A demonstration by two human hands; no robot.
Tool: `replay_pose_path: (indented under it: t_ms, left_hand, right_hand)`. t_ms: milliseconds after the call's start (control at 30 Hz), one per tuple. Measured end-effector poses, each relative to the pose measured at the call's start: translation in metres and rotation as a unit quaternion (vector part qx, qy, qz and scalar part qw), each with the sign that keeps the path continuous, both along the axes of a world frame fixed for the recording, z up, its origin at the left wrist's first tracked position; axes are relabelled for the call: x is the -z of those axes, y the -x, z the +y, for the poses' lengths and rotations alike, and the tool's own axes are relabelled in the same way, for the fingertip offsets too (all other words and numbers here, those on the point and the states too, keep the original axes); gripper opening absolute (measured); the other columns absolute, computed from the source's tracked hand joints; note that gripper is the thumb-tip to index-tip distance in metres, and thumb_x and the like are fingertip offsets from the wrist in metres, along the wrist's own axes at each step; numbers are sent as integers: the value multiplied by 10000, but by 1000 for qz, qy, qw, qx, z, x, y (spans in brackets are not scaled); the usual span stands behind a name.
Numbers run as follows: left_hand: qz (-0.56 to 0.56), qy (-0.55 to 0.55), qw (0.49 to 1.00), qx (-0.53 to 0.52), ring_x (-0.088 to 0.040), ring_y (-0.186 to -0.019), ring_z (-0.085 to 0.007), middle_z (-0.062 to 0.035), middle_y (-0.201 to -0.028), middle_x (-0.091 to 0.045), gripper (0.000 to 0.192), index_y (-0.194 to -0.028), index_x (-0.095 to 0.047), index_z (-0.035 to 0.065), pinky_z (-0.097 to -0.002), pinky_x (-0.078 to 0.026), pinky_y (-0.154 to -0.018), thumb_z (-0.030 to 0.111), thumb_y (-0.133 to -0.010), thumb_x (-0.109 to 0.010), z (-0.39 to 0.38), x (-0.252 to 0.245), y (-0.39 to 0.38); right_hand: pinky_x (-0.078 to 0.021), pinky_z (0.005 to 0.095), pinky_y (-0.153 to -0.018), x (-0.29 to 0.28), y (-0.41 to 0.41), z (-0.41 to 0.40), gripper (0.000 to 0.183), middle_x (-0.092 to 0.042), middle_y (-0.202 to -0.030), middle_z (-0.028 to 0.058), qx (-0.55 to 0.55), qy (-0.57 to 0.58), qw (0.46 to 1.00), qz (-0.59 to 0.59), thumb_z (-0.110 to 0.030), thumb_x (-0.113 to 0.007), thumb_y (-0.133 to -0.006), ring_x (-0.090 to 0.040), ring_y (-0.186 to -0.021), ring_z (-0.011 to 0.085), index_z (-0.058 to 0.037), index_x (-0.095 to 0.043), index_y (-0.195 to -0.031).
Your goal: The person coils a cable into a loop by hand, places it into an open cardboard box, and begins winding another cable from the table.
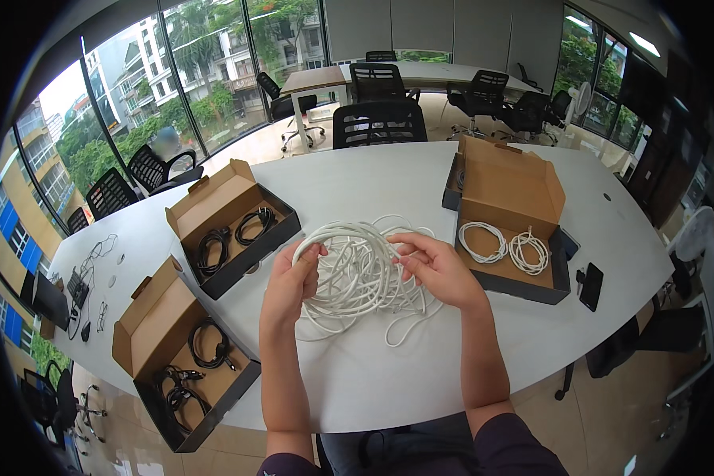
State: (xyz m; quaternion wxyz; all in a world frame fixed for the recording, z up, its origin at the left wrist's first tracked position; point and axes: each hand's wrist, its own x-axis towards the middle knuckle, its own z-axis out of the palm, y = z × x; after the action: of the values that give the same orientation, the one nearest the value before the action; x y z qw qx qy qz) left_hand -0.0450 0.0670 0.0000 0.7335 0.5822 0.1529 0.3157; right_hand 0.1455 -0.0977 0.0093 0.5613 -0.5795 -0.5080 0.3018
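Observation:
My left hand (294, 271) grips the left side of a looped bundle of white cable (357, 303). Opposite it, my right hand (431, 268) has its thumb and fingers closed at the bundle's right edge, on the white strands. Beneath and behind the loops, a loose tangle of white cable (413, 297) spreads over the white table. To the right, an open cardboard box (511, 285) holds two coils of white cable (483, 243). Two open boxes on the left, the upper one (238, 276) and the lower one (199, 431), hold coiled black cables (214, 251).
A black smartphone (591, 287) lies right of the white-cable box. Eyeglasses (102, 316), a computer mouse (85, 331) and a monitor (50, 300) are at the table's far left. Black mesh chairs (379, 125) stand around the table.

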Motion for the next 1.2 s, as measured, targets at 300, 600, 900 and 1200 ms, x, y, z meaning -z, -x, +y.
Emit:
replay_pose_path:
  t_ms: [300, 600, 900, 1200]
  left_hand:
    - [29, -42, 999, 15, -193, -406, -11, 105, -497, -291, 168, -882, -590, 60, -219, -130, -384, 176, -957, -496, -12, -5, -1]
    - [13, 37, 999, 23, -188, -407, -13, 100, -511, -277, 187, -907, -579, 56, -217, -136, -383, 222, -964, -514, -21, -8, -6]
    - [-111, 66, 991, -27, -160, -397, -17, 98, -509, -228, 235, -915, -548, 61, -219, -136, -378, 284, -975, -509, -20, -18, 7]
    - [-192, 60, 979, -27, -155, -390, -19, 89, -498, -221, 265, -949, -525, 45, -221, -138, -380, 306, -981, -493, -28, -18, 8]
  right_hand:
    - [-493, 313, -724, 8, -14, -10, 487, -600, -971, 164, -72, 27, 974, -214, 2, -530, -871, -612, -793, 193, -68, -458, -1347]
    - [-493, 298, -592, -1, -7, -8, 337, -643, -820, 141, 77, 110, 984, -113, -1, -498, -887, -629, -575, 202, -47, -542, -1219]
    - [-445, 235, -532, 16, -7, 16, 201, -613, -756, 59, 53, 16, 990, -129, -95, -475, -947, -529, -528, 99, 25, -604, -1044]
    - [-446, 226, -442, 13, 14, 13, 215, -625, -732, 41, 127, -96, 987, -38, -112, -458, -973, -524, -442, 81, -13, -619, -1075]
